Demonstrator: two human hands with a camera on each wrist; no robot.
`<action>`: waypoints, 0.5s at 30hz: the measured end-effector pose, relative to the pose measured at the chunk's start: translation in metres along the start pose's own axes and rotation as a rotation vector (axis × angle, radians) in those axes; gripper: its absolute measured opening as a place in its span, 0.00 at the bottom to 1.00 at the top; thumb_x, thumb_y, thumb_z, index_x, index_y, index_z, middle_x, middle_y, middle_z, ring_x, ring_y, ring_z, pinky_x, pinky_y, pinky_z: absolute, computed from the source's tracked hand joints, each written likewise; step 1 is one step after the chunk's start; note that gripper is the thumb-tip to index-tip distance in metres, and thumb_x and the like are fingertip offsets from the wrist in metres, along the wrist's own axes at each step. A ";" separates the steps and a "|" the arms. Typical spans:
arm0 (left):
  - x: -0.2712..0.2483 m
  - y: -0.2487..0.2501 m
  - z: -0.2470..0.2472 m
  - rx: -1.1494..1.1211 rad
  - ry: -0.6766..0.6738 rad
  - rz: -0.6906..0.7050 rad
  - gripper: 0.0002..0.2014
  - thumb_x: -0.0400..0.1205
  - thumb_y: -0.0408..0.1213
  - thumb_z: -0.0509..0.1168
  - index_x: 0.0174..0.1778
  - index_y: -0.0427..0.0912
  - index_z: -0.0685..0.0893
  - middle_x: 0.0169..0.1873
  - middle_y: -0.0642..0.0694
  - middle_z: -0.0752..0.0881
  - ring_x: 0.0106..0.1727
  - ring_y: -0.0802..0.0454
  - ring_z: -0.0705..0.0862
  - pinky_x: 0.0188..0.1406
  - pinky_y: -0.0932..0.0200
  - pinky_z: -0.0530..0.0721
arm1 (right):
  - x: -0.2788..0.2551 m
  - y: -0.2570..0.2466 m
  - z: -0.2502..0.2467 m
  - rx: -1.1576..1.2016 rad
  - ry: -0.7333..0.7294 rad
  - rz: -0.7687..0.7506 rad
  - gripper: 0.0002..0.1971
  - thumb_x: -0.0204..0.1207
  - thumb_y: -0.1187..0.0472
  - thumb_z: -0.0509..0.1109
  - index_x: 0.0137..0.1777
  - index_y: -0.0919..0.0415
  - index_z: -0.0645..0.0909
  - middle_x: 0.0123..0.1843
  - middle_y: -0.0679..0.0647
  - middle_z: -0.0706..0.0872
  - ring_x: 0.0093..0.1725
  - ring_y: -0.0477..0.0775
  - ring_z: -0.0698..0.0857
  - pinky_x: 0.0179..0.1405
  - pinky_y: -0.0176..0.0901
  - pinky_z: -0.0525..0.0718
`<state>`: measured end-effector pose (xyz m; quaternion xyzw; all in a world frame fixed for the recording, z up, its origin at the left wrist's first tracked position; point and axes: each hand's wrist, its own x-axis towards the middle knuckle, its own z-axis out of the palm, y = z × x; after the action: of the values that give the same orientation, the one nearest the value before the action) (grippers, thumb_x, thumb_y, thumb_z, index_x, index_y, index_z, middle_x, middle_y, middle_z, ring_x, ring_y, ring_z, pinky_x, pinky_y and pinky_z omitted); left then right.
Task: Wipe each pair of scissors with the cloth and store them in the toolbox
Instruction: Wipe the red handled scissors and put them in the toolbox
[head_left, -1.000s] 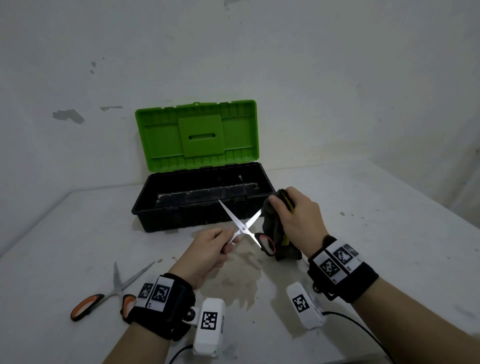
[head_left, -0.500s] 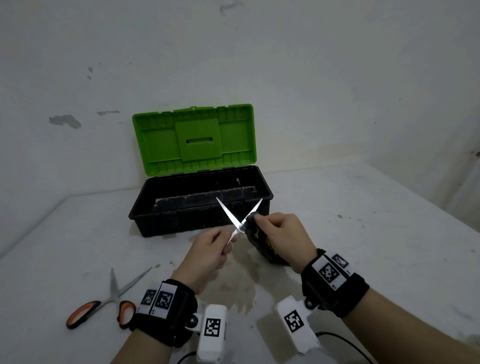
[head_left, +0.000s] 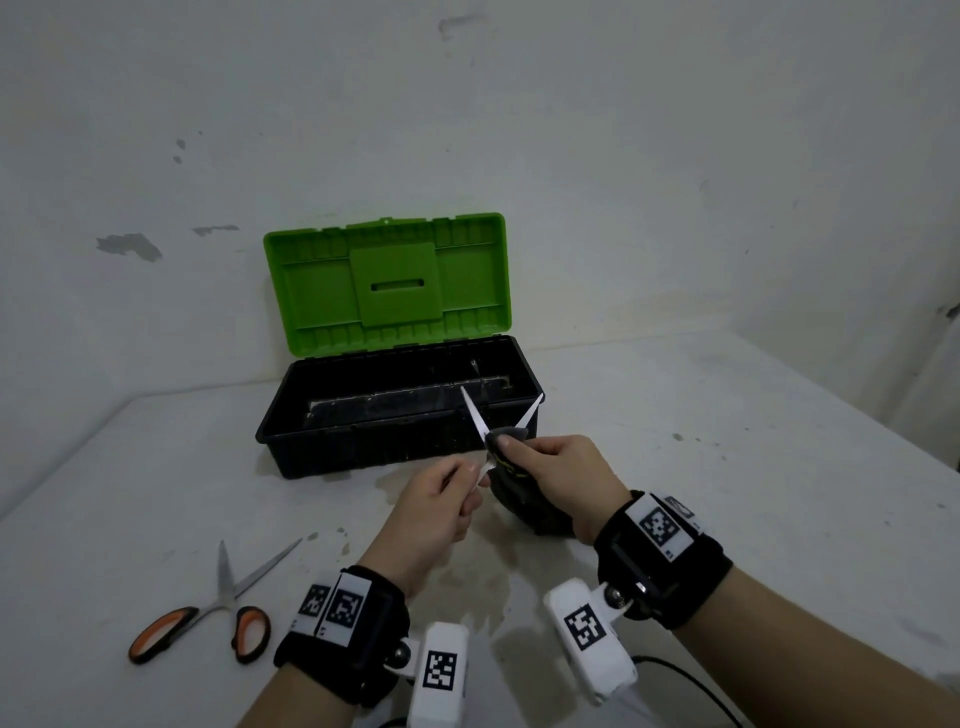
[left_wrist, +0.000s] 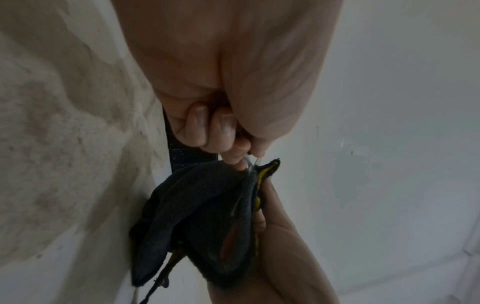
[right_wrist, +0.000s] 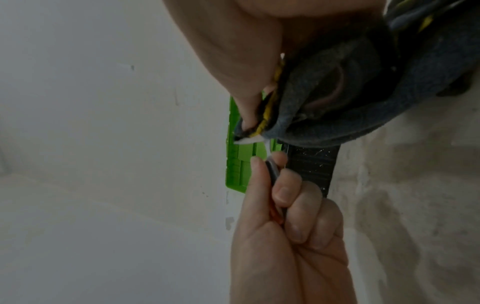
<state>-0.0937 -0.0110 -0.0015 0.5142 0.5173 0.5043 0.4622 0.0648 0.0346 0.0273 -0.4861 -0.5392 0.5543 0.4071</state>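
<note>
A pair of scissors (head_left: 474, 415) hangs in the air in front of the toolbox, its blades spread in a V. My left hand (head_left: 470, 480) grips one of its handles. My right hand (head_left: 511, 449) pinches a dark cloth (head_left: 524, 499) with yellow trim around the pivot and the base of the right blade. The cloth (left_wrist: 207, 205) drapes over the other handle, which shows red through a fold. In the right wrist view my thumb presses the cloth (right_wrist: 350, 92) onto the metal. The black toolbox (head_left: 395, 431) stands with its green lid (head_left: 387, 283) raised.
A second pair of scissors (head_left: 218, 608) with orange and black handles lies spread on the white table (head_left: 727, 467) at the left front. A damp stain marks the table under my hands. The toolbox backs onto a wall.
My right hand has slid the cloth from the scissors' handle up to the pivot and blade base. Both hands have carried the scissors a little up and toward the toolbox.
</note>
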 end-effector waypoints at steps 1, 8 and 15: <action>-0.001 0.000 0.000 -0.001 -0.002 0.000 0.14 0.91 0.40 0.56 0.47 0.38 0.83 0.27 0.49 0.71 0.23 0.58 0.64 0.21 0.65 0.62 | -0.001 -0.002 0.000 0.038 -0.041 0.025 0.15 0.76 0.53 0.77 0.44 0.68 0.90 0.36 0.61 0.92 0.31 0.54 0.87 0.31 0.42 0.84; -0.005 0.005 0.003 0.016 -0.006 -0.014 0.14 0.91 0.39 0.56 0.45 0.38 0.81 0.25 0.49 0.68 0.23 0.57 0.62 0.21 0.64 0.59 | 0.001 -0.008 -0.003 0.137 -0.077 0.072 0.11 0.80 0.60 0.72 0.51 0.71 0.87 0.42 0.71 0.91 0.41 0.66 0.90 0.47 0.58 0.88; -0.006 0.018 -0.003 0.032 -0.059 0.009 0.15 0.90 0.41 0.58 0.41 0.37 0.80 0.24 0.50 0.67 0.23 0.58 0.62 0.21 0.65 0.60 | 0.011 -0.033 -0.024 0.269 0.069 0.015 0.06 0.81 0.65 0.69 0.46 0.68 0.86 0.23 0.51 0.86 0.18 0.43 0.81 0.19 0.30 0.77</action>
<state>-0.0955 -0.0183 0.0163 0.5383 0.5093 0.4827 0.4668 0.0834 0.0531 0.0601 -0.4500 -0.4421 0.6076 0.4825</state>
